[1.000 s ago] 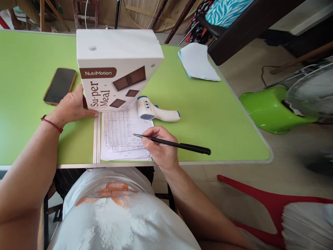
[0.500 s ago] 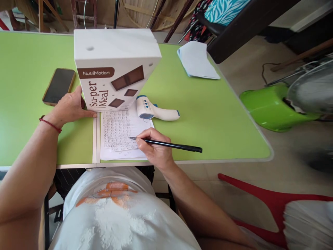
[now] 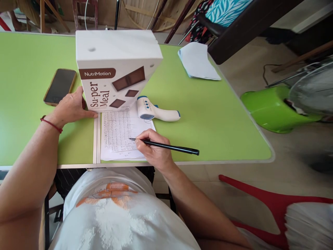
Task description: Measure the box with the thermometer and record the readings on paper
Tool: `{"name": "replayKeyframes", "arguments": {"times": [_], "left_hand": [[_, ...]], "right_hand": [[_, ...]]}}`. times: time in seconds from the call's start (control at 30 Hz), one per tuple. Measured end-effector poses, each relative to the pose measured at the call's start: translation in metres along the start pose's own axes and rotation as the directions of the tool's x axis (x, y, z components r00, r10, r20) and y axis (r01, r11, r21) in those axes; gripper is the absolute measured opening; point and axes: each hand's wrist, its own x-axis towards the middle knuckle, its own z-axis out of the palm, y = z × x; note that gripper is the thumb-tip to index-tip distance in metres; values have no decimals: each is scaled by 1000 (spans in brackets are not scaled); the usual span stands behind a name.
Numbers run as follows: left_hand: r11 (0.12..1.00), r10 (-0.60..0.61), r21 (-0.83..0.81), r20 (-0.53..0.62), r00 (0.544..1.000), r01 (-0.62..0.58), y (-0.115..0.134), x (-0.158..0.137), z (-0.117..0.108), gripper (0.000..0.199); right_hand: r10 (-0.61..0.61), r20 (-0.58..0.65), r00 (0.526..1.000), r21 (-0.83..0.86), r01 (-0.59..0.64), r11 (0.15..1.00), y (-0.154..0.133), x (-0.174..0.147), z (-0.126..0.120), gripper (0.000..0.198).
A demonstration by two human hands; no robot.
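Note:
My right hand (image 3: 155,148) is closed round a black pen (image 3: 174,147). The pen's tip points left and rests at the handwritten lines on the paper sheets (image 3: 117,133). At the lower left corner of a white NutriMotion Super Meal box (image 3: 119,47), my left hand (image 3: 72,107) grips the edge, thumb along the bottom front and fingers at the side, partly hidden. The box stands upright behind the writing. A white and blue infrared thermometer (image 3: 157,111) lies over the sheets' upper right corner, just above my right hand.
A phone (image 3: 59,86) lies left of the box on the green table (image 3: 208,132). Folded white paper (image 3: 197,62) is at the far right edge. Beyond the table are a green plastic stool (image 3: 275,109), a fan (image 3: 312,86) and a red chair (image 3: 260,198).
The pen's back end has swung slightly left and down, while its tip stays at about the same place on the paper. My left hand still holds the box corner.

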Motion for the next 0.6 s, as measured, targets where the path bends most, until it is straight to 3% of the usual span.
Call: {"name": "replayKeyframes", "arguments": {"times": [0.13,0.6], "left_hand": [[994,-53,99,-22,998,55,5,0,0,71],[993,-49,108,-11,999,50,5,0,-1,71]], "right_hand": [[3,7,1000,16,-4,1000,0,0,0,14],[5,30,1000,12,-5,1000,-1,1,-2,14]]}}
